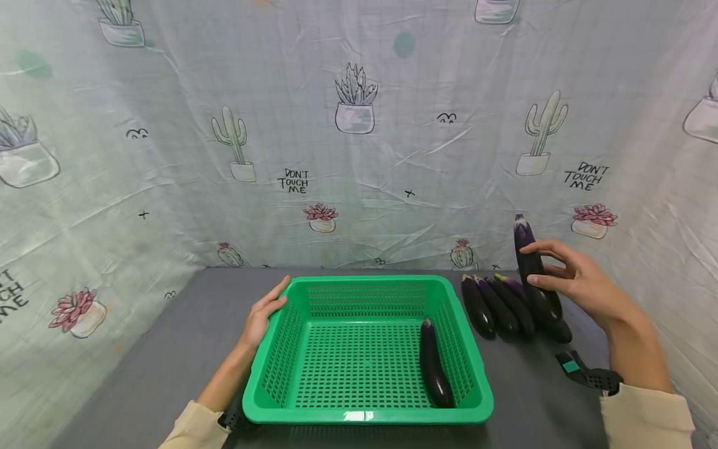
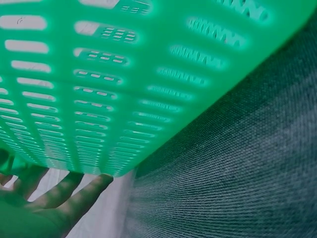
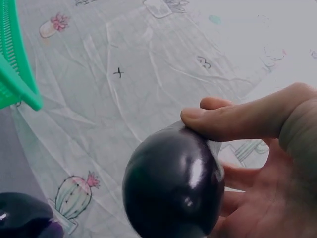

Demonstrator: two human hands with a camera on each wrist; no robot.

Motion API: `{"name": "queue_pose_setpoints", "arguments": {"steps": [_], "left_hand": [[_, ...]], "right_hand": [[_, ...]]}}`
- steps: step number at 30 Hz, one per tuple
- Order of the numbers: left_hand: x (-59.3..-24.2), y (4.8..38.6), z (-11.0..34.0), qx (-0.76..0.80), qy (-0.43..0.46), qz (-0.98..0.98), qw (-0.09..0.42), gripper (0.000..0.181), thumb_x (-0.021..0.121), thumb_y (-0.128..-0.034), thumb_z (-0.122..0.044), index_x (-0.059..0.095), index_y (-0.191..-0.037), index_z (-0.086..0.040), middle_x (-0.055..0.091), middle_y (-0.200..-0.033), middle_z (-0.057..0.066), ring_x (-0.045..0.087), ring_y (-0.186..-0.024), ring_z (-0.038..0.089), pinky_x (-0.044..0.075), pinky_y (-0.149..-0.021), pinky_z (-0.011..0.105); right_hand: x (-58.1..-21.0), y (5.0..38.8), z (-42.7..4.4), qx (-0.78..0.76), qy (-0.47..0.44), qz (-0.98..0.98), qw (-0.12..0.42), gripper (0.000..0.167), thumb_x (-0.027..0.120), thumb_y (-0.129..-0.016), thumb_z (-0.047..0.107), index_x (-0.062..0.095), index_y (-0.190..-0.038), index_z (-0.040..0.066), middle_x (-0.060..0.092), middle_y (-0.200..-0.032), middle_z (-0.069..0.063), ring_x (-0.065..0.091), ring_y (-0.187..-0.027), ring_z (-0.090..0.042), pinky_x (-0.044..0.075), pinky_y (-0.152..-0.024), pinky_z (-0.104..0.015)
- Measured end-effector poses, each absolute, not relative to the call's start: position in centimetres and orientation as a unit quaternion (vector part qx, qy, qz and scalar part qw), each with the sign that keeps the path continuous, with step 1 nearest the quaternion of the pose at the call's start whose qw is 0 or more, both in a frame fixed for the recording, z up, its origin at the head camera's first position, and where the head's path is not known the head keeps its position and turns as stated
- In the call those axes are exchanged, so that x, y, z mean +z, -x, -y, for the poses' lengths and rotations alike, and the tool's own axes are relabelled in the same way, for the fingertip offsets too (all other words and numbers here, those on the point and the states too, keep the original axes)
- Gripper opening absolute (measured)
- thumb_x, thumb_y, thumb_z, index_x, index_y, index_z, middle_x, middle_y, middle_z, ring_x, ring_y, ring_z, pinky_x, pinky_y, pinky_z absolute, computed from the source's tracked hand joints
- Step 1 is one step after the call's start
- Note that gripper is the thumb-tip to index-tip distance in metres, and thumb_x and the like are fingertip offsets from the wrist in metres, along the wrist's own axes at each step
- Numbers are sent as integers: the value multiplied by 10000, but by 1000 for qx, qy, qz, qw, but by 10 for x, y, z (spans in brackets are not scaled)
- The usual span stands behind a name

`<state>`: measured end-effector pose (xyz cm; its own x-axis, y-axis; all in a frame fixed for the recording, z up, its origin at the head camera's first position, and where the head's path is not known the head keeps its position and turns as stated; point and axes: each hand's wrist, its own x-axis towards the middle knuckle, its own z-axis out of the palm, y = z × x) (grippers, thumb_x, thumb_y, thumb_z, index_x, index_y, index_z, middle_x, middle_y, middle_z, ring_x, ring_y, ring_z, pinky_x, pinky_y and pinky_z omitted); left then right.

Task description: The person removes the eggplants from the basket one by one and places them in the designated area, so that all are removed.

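Observation:
A glossy dark eggplant (image 1: 523, 240) stands nearly upright in my right hand (image 1: 578, 277), pinched between thumb and fingers above several eggplants (image 1: 499, 305) lying in a pile. The right wrist view shows the rounded end of this eggplant (image 3: 171, 183) close up, with the thumb against its side. My left hand (image 1: 260, 318) touches the left side of a green plastic basket (image 1: 367, 416), near its far corner. In the left wrist view its extended fingers (image 2: 79, 198) meet the slotted outer wall. One eggplant (image 1: 434, 368) lies inside the basket along the right.
The basket stands on a dark grey tabletop (image 1: 162, 368), with the eggplant pile right of it. A pale cloth (image 1: 392, 162) printed with cacti hangs behind the table and along both sides. Black bands with cameras (image 1: 594, 374) circle the wrists.

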<state>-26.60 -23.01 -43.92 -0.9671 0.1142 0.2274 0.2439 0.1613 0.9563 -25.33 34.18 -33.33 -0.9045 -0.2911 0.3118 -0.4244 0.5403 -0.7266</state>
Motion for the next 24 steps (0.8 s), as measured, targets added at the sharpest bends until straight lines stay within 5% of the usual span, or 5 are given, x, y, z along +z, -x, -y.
{"name": "queue_pose_setpoints", "arguments": {"steps": [5, 9, 14, 19, 24], "left_hand": [[-443, 264, 229, -634, 122, 761, 53, 548, 385, -1114, -153, 269, -1622, 16, 177, -1719, 195, 61, -1610, 404, 104, -1281, 618], [-443, 265, 228, -637, 126, 759, 53, 551, 385, -1114, -160, 268, -1624, 13, 175, -1721, 190, 59, -1610, 402, 107, -1283, 606], [-442, 267, 228, -640, 126, 757, 48, 548, 381, -1116, -155, 263, -1625, 12, 175, -1721, 189, 64, -1611, 395, 235, -1293, 341], [-441, 269, 228, -656, 128, 742, 49, 550, 387, -1112, -144, 263, -1622, 19, 173, -1720, 188, 77, -1608, 388, 321, -1047, 4], [-441, 269, 229, -651, 126, 747, 54, 554, 390, -1114, -158, 261, -1622, 23, 171, -1719, 197, 70, -1606, 396, 306, -1035, -9]], "right_hand": [[-338, 251, -349, 447, -177, 875, 54, 467, 637, -1034, 130, 480, -1474, 139, 289, -1613, -20, 444, -1385, -356, 520, -1025, -417], [-339, 251, -352, 467, -157, 869, 37, 514, 625, -1048, 189, 440, -1528, 180, 186, -1697, -121, 229, -1457, -615, 299, -1028, -811], [-343, 251, -360, 446, -170, 878, 45, 566, 580, -1071, 186, 383, -1601, 220, 210, -1704, 33, 265, -1537, -320, 411, -1098, -466], [-346, 254, -370, 438, -193, 876, 54, 583, 544, -1081, 143, 352, -1628, 214, 225, -1673, 126, 355, -1311, 86, 405, -848, -119], [-345, 257, -376, 423, -197, 883, 59, 592, 559, -1072, 126, 359, -1625, 191, 291, -1614, 144, 470, -1279, 19, 439, -829, -87]]}}
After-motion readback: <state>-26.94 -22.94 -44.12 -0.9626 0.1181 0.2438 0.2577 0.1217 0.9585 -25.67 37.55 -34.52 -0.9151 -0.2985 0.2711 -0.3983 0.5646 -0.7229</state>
